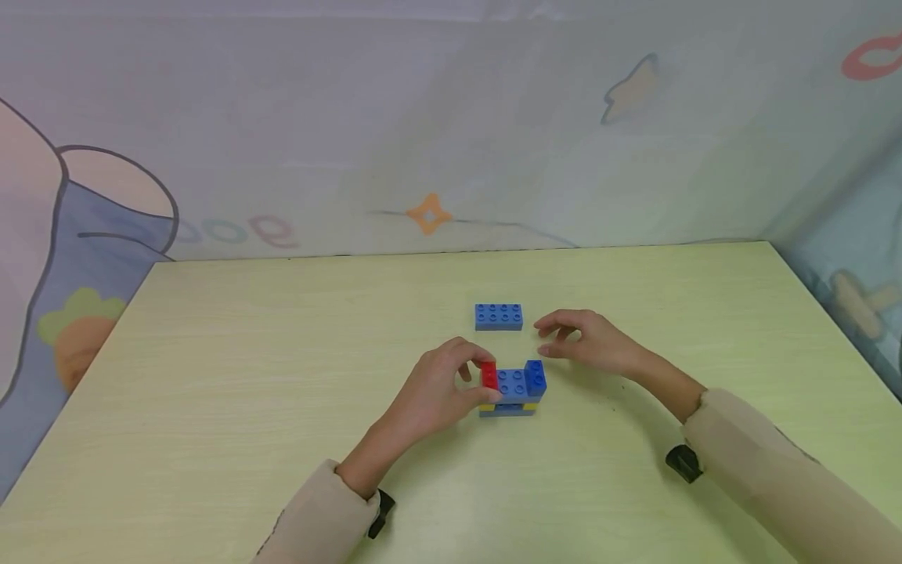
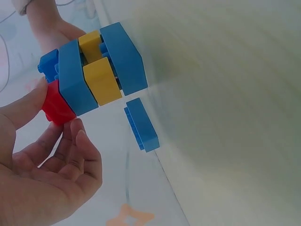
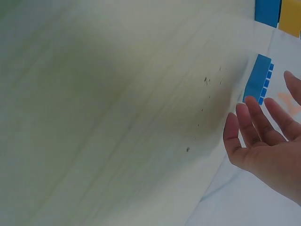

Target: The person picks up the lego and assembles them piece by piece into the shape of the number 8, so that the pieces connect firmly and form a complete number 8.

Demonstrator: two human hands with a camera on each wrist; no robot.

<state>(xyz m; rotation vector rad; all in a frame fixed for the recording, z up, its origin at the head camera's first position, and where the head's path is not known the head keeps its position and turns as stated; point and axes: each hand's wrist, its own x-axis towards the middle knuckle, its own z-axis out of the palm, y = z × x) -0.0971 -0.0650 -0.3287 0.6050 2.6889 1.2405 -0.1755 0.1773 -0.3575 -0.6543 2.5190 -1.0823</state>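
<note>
A small stack of toy building bricks stands on the table, with a blue brick [image 2: 123,59] at the bottom, two yellow bricks [image 2: 102,81] above it and another blue brick [image 1: 511,384] over those. On top, a red brick [image 1: 489,376] sits at the left end and a darker blue brick [image 1: 535,377] at the right end. My left hand [image 1: 444,388] pinches the red brick between thumb and fingers. To the right of the stack, my right hand [image 1: 588,341] hovers with relaxed fingers and holds nothing. A loose blue brick [image 1: 498,316] lies behind the stack, left of the right fingertips.
The pale wooden table [image 1: 247,376] runs back to a printed cloth backdrop [image 1: 317,117]. Small dark specks [image 3: 188,149] mark the tabletop near the right hand. A black strap [image 1: 683,464] hangs under the right sleeve.
</note>
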